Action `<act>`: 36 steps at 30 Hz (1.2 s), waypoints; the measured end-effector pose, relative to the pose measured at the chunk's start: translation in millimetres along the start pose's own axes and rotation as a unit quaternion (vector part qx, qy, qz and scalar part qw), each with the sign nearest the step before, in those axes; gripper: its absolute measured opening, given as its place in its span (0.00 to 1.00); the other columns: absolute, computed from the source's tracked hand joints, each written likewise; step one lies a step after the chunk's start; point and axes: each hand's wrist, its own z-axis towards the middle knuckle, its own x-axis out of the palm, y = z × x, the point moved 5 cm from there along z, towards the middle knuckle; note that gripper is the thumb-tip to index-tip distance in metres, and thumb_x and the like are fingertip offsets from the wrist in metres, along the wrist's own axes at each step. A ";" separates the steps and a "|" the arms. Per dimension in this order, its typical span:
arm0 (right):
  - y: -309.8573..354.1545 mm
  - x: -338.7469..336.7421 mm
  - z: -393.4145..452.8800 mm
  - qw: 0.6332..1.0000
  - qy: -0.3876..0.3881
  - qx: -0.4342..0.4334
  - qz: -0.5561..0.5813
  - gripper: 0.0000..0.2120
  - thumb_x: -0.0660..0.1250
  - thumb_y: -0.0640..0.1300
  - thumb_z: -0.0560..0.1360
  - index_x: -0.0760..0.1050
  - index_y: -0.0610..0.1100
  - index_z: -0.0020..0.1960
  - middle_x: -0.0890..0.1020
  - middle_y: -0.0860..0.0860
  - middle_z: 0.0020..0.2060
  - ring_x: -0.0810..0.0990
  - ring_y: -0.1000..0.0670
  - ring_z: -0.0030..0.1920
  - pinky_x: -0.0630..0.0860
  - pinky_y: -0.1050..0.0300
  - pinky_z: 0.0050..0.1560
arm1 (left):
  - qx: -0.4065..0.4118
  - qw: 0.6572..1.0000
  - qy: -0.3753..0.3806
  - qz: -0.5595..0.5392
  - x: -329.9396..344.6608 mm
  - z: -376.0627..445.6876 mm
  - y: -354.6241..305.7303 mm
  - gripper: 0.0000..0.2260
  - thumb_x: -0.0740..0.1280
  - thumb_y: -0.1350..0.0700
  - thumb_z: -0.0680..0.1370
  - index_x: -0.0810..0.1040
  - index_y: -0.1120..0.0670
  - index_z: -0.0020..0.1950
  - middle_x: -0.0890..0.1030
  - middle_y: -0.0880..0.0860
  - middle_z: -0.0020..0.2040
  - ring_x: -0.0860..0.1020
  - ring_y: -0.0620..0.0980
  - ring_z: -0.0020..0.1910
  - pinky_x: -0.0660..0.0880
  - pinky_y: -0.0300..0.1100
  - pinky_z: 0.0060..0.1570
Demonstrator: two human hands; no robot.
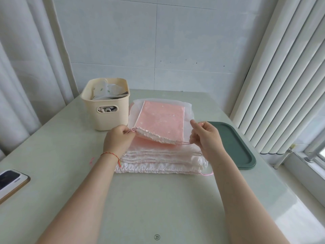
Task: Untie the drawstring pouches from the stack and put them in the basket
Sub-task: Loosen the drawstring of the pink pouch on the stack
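Observation:
A pink drawstring pouch (161, 120) lies on top of a stack of pale pouches (161, 161) in the middle of the table. Its gathered mouth faces me and is lifted slightly. My left hand (118, 138) pinches the pink drawstring at the pouch's left corner. My right hand (205, 136) pinches the drawstring at the right corner. A cream basket (105, 118) stands behind and left of the stack, with several light pouches inside it.
A dark green tray (235, 147) lies right of the stack, near the window blinds. A phone (10, 182) rests at the table's left edge. Curtains hang on the left and a tiled wall stands behind the table.

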 end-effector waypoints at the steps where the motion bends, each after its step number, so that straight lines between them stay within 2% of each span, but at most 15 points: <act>1: 1.0 0.5 -1.3 1.000 0.001 -0.002 0.009 0.14 0.69 0.45 0.77 0.68 0.43 0.38 0.76 0.44 0.29 0.75 0.46 0.29 0.77 0.51 0.39 | -0.006 1.000 0.006 -0.002 0.0 -0.7 -0.3 0.05 0.68 0.53 0.74 0.78 0.54 0.43 0.78 0.49 0.39 0.76 0.54 0.44 0.70 0.43 0.41; 2: 2.1 1.3 -2.4 1.000 0.005 -0.002 0.025 0.13 0.69 0.45 0.77 0.69 0.42 0.38 0.78 0.43 0.32 0.79 0.44 0.33 0.80 0.50 0.43 | -0.005 1.000 0.009 -0.007 -0.1 -1.6 -1.9 0.05 0.68 0.54 0.73 0.77 0.52 0.48 0.78 0.49 0.45 0.76 0.53 0.49 0.71 0.44 0.48; 4: 5.2 4.8 -4.2 0.999 0.015 -0.006 0.042 0.14 0.67 0.46 0.79 0.73 0.39 0.39 0.79 0.43 0.34 0.81 0.44 0.38 0.82 0.50 0.48 | 0.049 0.998 -0.028 -0.014 -5.0 -4.1 -13.8 0.13 0.64 0.56 0.71 0.76 0.52 0.55 0.74 0.50 0.55 0.72 0.52 0.57 0.68 0.46 0.59; 7: 9.5 11.2 -6.3 1.000 0.026 -0.011 0.014 0.18 0.63 0.51 0.80 0.77 0.38 0.39 0.80 0.45 0.35 0.80 0.46 0.40 0.79 0.53 0.47 | 0.188 0.974 -0.112 -0.063 -15.8 -18.9 -53.4 0.17 0.60 0.55 0.67 0.78 0.55 0.53 0.76 0.50 0.54 0.72 0.50 0.58 0.65 0.43 0.60; 8: 10.8 13.3 -7.3 0.999 0.030 -0.015 -0.014 0.20 0.62 0.52 0.81 0.78 0.39 0.39 0.80 0.45 0.35 0.79 0.47 0.39 0.78 0.53 0.46 | 0.219 0.967 -0.098 -0.089 -13.0 -25.4 -67.1 0.16 0.60 0.55 0.68 0.79 0.55 0.52 0.78 0.49 0.53 0.73 0.48 0.57 0.66 0.40 0.59; 10: 13.0 19.1 -9.3 0.996 0.056 -0.025 -0.059 0.22 0.58 0.53 0.82 0.80 0.40 0.40 0.78 0.45 0.35 0.76 0.48 0.37 0.74 0.53 0.43 | 0.239 0.965 0.005 -0.111 4.6 -38.6 -90.2 0.15 0.62 0.56 0.70 0.79 0.54 0.54 0.78 0.48 0.54 0.74 0.44 0.55 0.67 0.33 0.58; 13: 16.2 32.1 -15.0 0.990 0.124 -0.031 -0.065 0.21 0.56 0.50 0.83 0.80 0.38 0.43 0.74 0.43 0.34 0.74 0.47 0.35 0.70 0.54 0.37 | 0.190 0.954 0.200 -0.113 44.8 -52.8 -104.6 0.23 0.68 0.56 0.72 0.72 0.50 0.67 0.75 0.48 0.61 0.74 0.43 0.60 0.69 0.37 0.62; 15: 16.6 38.8 -19.1 0.981 0.150 -0.037 -0.115 0.19 0.57 0.48 0.82 0.79 0.37 0.44 0.75 0.42 0.34 0.73 0.47 0.34 0.71 0.55 0.36 | 0.131 0.942 0.261 -0.167 60.1 -57.3 -104.9 0.26 0.71 0.55 0.70 0.70 0.47 0.67 0.76 0.47 0.60 0.77 0.43 0.57 0.73 0.39 0.58; 18: 16.3 42.3 -23.3 0.972 0.164 -0.038 -0.166 0.19 0.58 0.49 0.82 0.78 0.37 0.43 0.76 0.45 0.30 0.73 0.49 0.31 0.72 0.58 0.34 | 0.078 0.937 0.232 -0.247 66.0 -55.6 -98.3 0.12 0.71 0.58 0.74 0.76 0.46 0.55 0.81 0.52 0.50 0.82 0.42 0.40 0.77 0.37 0.43; 20: 17.5 41.5 -23.7 0.973 0.156 -0.036 -0.168 0.20 0.58 0.50 0.82 0.77 0.37 0.41 0.76 0.46 0.29 0.73 0.49 0.29 0.72 0.59 0.33 | 0.075 0.940 0.218 -0.253 66.2 -53.0 -90.8 0.03 0.69 0.55 0.78 0.78 0.49 0.50 0.82 0.51 0.40 0.82 0.49 0.34 0.78 0.44 0.41; 23: 17.9 40.7 -23.3 0.975 0.151 -0.034 -0.158 0.22 0.56 0.49 0.83 0.77 0.36 0.40 0.76 0.45 0.30 0.73 0.49 0.28 0.71 0.60 0.31 | 0.079 0.937 0.223 -0.259 64.7 -50.9 -81.2 0.05 0.69 0.52 0.78 0.82 0.53 0.49 0.81 0.51 0.35 0.79 0.53 0.31 0.76 0.50 0.40; 27: 16.4 41.1 -22.8 0.974 0.148 -0.027 -0.169 0.23 0.55 0.50 0.83 0.76 0.35 0.39 0.76 0.43 0.30 0.73 0.47 0.29 0.71 0.60 0.31 | 0.095 0.945 0.195 -0.245 58.1 -50.0 -78.4 0.06 0.66 0.59 0.80 0.82 0.54 0.46 0.78 0.49 0.30 0.74 0.50 0.27 0.74 0.42 0.34; 31: 14.4 39.2 -21.1 0.971 0.138 -0.028 -0.193 0.19 0.58 0.49 0.82 0.75 0.37 0.40 0.77 0.46 0.29 0.72 0.49 0.28 0.70 0.59 0.31 | 0.097 0.950 0.176 -0.240 51.0 -48.8 -76.1 0.07 0.65 0.60 0.80 0.82 0.53 0.46 0.78 0.49 0.31 0.75 0.48 0.27 0.75 0.42 0.37; 34: 12.3 38.9 -20.5 0.942 0.172 -0.044 -0.284 0.09 0.69 0.49 0.76 0.79 0.42 0.44 0.78 0.50 0.31 0.71 0.52 0.30 0.69 0.61 0.33 | 0.081 0.958 0.146 -0.233 48.3 -43.9 -70.1 0.08 0.64 0.62 0.79 0.82 0.53 0.46 0.80 0.50 0.35 0.77 0.47 0.33 0.74 0.35 0.35; 36: 9.7 44.6 -24.6 0.908 0.226 -0.052 -0.348 0.06 0.74 0.49 0.71 0.81 0.47 0.43 0.77 0.51 0.34 0.71 0.54 0.34 0.69 0.61 0.37 | 0.078 0.967 0.131 -0.206 47.2 -39.4 -64.8 0.11 0.63 0.63 0.78 0.82 0.50 0.44 0.81 0.49 0.38 0.80 0.45 0.38 0.75 0.33 0.40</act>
